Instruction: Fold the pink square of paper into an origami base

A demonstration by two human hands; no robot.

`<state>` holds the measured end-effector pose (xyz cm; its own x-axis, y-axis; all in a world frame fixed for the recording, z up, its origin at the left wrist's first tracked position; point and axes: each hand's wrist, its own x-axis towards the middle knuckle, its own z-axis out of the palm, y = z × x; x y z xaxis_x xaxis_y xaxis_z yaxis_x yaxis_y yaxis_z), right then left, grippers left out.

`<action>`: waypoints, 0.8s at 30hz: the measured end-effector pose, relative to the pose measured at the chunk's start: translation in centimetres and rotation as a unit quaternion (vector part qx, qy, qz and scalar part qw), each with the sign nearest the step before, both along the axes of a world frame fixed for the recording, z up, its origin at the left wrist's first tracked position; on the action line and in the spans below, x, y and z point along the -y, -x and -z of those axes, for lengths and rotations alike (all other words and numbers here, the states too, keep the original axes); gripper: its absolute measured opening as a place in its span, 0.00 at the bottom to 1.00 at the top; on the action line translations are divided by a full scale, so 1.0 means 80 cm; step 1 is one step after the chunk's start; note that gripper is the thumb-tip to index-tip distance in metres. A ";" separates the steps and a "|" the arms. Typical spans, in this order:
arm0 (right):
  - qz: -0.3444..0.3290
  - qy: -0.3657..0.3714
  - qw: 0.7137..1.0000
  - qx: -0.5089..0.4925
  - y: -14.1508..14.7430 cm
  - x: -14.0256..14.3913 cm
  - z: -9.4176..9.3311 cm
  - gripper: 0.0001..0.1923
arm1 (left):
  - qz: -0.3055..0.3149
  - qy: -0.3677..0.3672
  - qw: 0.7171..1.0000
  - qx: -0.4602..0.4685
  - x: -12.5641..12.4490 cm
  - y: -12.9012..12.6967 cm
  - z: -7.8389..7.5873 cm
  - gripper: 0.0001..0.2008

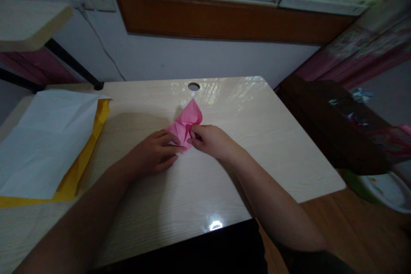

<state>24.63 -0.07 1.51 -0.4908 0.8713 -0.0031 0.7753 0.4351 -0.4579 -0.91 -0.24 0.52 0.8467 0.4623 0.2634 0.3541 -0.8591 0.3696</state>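
The pink folded paper (185, 125) lay on the desk (263, 145) near the middle, nearer the far edge, its long axis running toward that edge and its pointed tip aimed at the round cable hole (193, 86). The left hand (154, 152) pressed its near-left part flat; the right hand (208, 139) pinched its near-right edge.
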 end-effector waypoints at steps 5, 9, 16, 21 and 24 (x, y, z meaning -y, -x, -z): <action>-0.009 -0.005 1.000 -0.010 -0.002 -0.001 0.001 0.05 | -0.004 -0.032 0.999 -0.028 0.000 -0.002 0.006 0.16; -0.035 -0.038 0.998 -0.037 -0.008 -0.006 0.003 0.04 | -0.010 -0.032 0.999 -0.023 0.000 0.000 0.007 0.16; -0.013 -0.083 0.991 -0.103 -0.018 -0.014 0.011 0.05 | -0.019 -0.002 1.000 -0.003 -0.002 0.000 0.011 0.18; 0.006 -0.102 0.986 -0.133 -0.019 -0.021 0.022 0.08 | -0.024 -0.012 1.000 -0.005 -0.003 0.000 0.013 0.18; 0.012 -0.122 0.980 -0.157 -0.021 -0.025 0.028 0.09 | -0.024 -0.013 1.000 0.000 -0.003 -0.001 0.013 0.19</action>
<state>26.29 1.95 -0.77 -0.4139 0.8386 0.3543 0.6234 0.5447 -0.5609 -0.85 0.00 -0.49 0.8234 0.4957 0.2761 0.3950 -0.8501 0.3482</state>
